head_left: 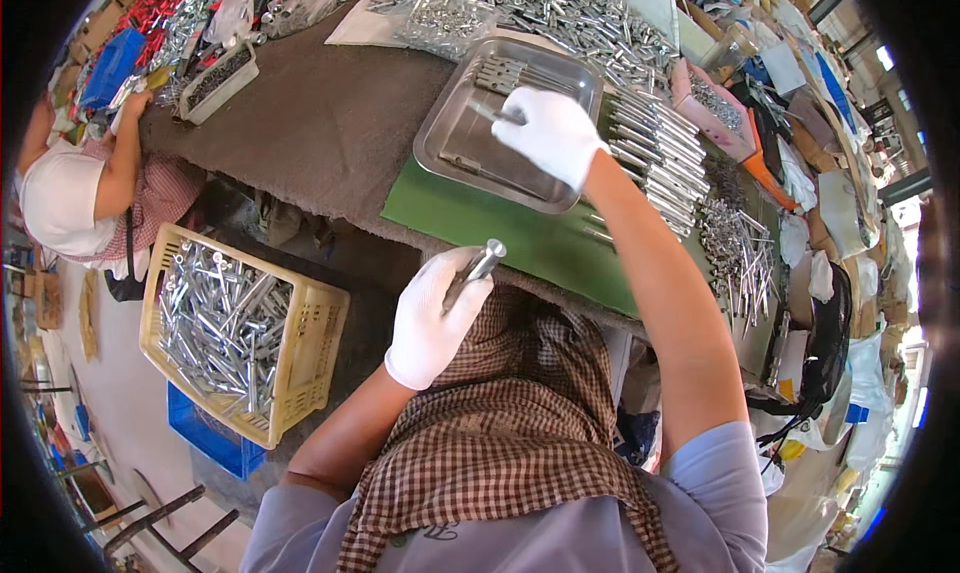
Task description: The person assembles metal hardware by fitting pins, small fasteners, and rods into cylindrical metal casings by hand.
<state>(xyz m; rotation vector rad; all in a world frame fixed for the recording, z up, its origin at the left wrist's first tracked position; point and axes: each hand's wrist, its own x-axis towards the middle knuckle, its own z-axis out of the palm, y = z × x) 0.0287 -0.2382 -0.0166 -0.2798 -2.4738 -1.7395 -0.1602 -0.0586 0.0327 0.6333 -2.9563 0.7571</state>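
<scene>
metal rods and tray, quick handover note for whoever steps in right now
Left hand: gloved, shut on a metal rod, held above the lap.
Right hand: gloved, reaching into the steel tray, fingers pinching a thin metal piece.
Tray sits on the green mat; a few pieces lie in it.
Rows of rods lie right of the tray; the yellow crate at left is full of rods.

Left hand (432, 318) curled — right hand (552, 133) outstretched

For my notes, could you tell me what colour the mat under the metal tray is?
Green mat, under the tray; head view.
</scene>
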